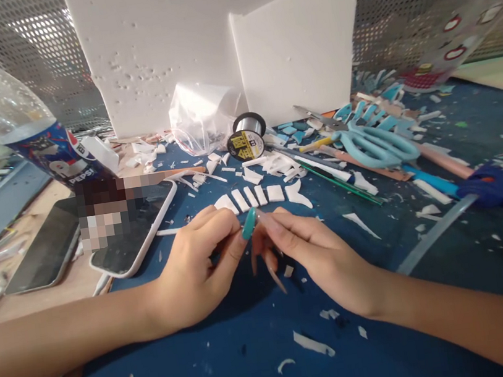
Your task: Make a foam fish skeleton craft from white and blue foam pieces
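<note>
Centrally, over the blue mat point(257, 362), the left hand point(192, 265) and the right hand point(316, 251) are meeting fingertip to fingertip. Both are pinching narrowly; whatever is sitting between them is too small to tell. A row of cut white foam pieces point(257, 197) is lying just beyond the fingertips at 12 o'clock, apart from them. A wire spool point(247, 140) is standing farther off at 12 o'clock, light-blue scissors point(379, 144) are lying at 2 o'clock, and a white-edged phone point(138, 232) is resting at 10 o'clock, beside a Pepsi bottle point(47, 148).
</note>
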`<state>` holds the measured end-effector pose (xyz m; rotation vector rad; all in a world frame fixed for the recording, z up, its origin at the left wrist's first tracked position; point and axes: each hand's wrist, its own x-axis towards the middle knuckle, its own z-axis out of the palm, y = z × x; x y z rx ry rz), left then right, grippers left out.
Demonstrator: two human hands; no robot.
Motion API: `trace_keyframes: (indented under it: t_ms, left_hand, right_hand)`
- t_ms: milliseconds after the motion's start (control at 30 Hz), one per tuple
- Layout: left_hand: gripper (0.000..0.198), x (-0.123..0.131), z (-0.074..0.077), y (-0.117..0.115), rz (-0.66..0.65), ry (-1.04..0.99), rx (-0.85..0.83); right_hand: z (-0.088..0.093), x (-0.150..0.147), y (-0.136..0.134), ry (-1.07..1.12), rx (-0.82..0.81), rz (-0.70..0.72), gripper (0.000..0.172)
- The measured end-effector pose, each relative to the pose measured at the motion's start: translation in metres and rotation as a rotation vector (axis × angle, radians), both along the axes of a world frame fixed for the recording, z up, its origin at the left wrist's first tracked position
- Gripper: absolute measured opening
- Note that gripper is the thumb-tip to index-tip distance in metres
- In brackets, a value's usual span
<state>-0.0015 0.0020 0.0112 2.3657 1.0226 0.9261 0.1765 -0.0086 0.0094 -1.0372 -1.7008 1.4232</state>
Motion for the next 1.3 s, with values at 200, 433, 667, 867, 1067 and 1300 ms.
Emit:
trace_keyframes:
  t_ms: [200,433,667,867,1067,1300]
  left_hand:
    - [0.026,0.000,-0.001,-0.002,0.018,-0.036,0.018]
    - [0.026,0.000,-0.002,0.000,0.052,-0.050,-0.041]
    - [0.026,0.001,-0.003,0.003,0.134,-0.115,-0.164]
    - [0.025,0.000,-0.001,0.001,0.075,-0.055,-0.073]
    - [0.021,0.000,0.003,-0.003,-0.228,0.085,0.035]
    - [0.023,0.002,0.008,0.001,-0.372,0.181,-0.070]
  right_hand:
    - [-0.001,0.000,0.000,-0.003,-0.040,-0.008,0.033]
    - [0.002,0.000,0.000,0.124,-0.105,-0.040,0.033]
    - [-0.002,-0.001,0.001,0.270,-0.131,-0.052,0.039]
    - [0.003,0.004,-0.007,-0.078,0.089,-0.226,0.035]
    - [0.040,0.019,-0.007,-0.374,0.240,-0.243,0.038]
    - [0.035,0.055,0.006,-0.396,0.225,-0.068,0.045]
